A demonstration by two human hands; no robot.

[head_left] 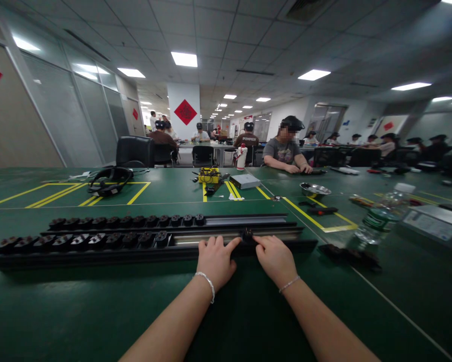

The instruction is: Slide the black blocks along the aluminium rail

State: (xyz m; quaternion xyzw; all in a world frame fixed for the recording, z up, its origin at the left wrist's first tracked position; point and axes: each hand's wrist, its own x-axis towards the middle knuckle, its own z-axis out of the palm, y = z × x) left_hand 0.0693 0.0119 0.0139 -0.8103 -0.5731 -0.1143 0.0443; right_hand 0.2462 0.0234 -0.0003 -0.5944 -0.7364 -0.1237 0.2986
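Two long black rails point(248, 220) lie side by side across the green table point(97, 311), with a black base strip in front. Several small black socket modules point(127, 221) fill their left halves. My left hand point(215, 261) rests on the front strip, fingers curled, forefinger stretched right toward a small black piece point(247, 233) on the near rail. My right hand point(275, 259) sits just right of it, fingers bent, fingertips touching that piece. Both wrists wear thin bracelets.
A clear water bottle point(378, 218) lies at the right beside a grey box point(433, 223). Farther back are a headset point(108, 182), a yellow tool point(209, 176), a white box point(245, 180) and a metal bowl point(314, 189). A person point(286, 151) sits across the table; others work behind.
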